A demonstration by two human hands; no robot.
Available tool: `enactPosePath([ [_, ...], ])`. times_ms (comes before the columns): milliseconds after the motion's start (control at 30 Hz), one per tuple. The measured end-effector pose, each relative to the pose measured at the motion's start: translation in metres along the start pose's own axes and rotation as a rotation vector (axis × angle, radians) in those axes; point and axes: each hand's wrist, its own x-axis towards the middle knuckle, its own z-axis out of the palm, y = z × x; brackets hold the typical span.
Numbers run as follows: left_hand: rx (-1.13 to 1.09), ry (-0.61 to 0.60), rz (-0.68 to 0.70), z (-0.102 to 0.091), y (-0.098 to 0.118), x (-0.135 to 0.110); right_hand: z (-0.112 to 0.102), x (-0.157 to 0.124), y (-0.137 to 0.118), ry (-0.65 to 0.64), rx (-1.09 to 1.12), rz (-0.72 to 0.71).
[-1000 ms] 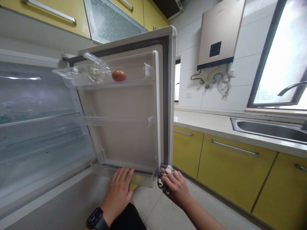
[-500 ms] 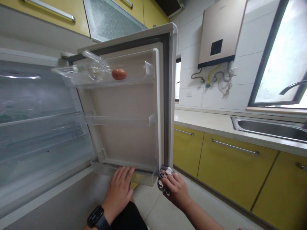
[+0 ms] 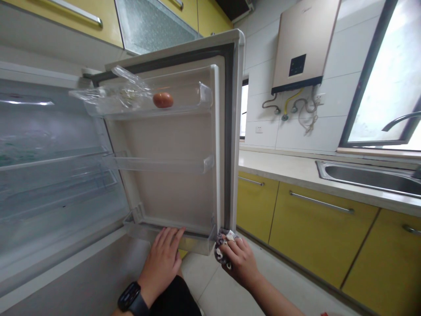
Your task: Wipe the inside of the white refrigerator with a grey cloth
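The refrigerator door point(image 3: 174, 140) stands wide, its inner side facing me. My right hand point(image 3: 241, 261) grips a crumpled dark cloth with white patches point(image 3: 221, 251) at the door's lower outer corner, against the grey door seal point(image 3: 229, 153). Stretched out flat, my left hand point(image 3: 164, 254) lies at the front of the clear bottom door bin point(image 3: 199, 245); its fingertips reach over the bin, and it holds nothing. In the top door bin point(image 3: 189, 108) rest a brown egg point(image 3: 163, 100) and a crinkled clear plastic bag point(image 3: 125, 94).
To the left is the fridge interior with clear shelves point(image 3: 55, 160). Yellow cabinets point(image 3: 315, 232) run along the right under a pale counter point(image 3: 279, 166) with a steel sink point(image 3: 362, 175). A water heater point(image 3: 304, 44) hangs on the tiled wall.
Both hands stay in nearly the same places, the right one still pressing the cloth at the door's lower corner. The view has shifted very slightly.
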Motion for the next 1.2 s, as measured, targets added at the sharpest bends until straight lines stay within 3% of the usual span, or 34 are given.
enactPosePath([
  [700,0.012,0.013,0.001,0.0,0.001,0.0,0.001,-0.001,-0.002,0.027,0.01,0.0],
  [900,0.02,0.019,0.0,-0.002,0.001,0.0,0.001,-0.002,0.001,-0.029,0.03,0.013],
  [1100,0.028,0.016,0.009,0.001,0.0,0.001,-0.011,0.006,0.011,-0.141,0.098,0.009],
  [1200,0.046,0.018,-0.002,0.004,-0.001,0.001,-0.021,0.016,0.015,-0.103,0.122,-0.061],
])
